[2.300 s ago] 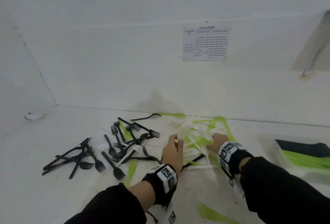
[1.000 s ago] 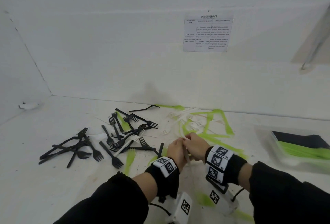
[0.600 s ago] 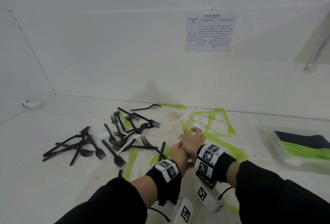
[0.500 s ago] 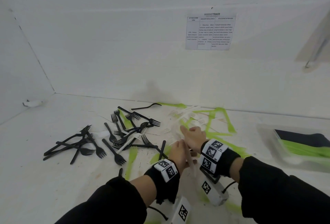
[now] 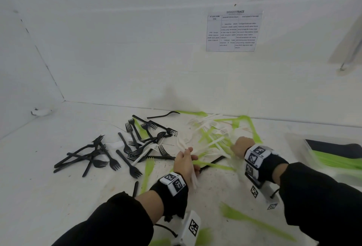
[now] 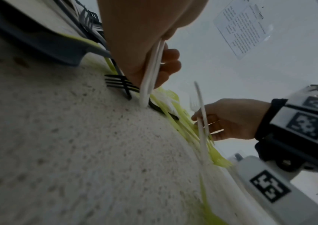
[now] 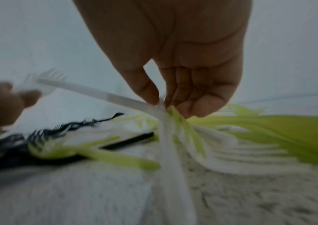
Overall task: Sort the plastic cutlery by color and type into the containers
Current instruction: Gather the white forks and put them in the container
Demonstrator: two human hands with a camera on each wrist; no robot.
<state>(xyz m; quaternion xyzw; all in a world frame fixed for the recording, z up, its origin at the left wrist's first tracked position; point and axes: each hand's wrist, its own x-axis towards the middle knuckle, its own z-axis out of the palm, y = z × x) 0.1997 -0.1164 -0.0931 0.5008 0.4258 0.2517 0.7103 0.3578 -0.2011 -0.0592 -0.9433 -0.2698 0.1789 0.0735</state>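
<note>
My left hand (image 5: 186,159) grips a small bunch of white forks (image 5: 193,179), whose handles touch the table in the left wrist view (image 6: 151,71). Further right, my right hand (image 5: 238,145) reaches into the mixed white and green pile. Its thumb and fingers (image 7: 161,101) pinch the handle of one white fork (image 7: 88,91), and its tines point toward the left hand. Loose white forks (image 5: 211,126) and green cutlery (image 5: 251,126) lie tangled under and beyond the right hand. A heap of black forks (image 5: 137,147) is spread to the left.
A clear container (image 5: 297,147) holding black and green cutlery stands at the right edge. More green pieces (image 5: 254,222) lie near the front. White walls close the table at the back and left, with a paper sheet (image 5: 234,31) on the back wall.
Half a second ago both hands met at the centre. The right hand has since moved right into the pile and pinched a white fork. The left hand still holds its white forks.
</note>
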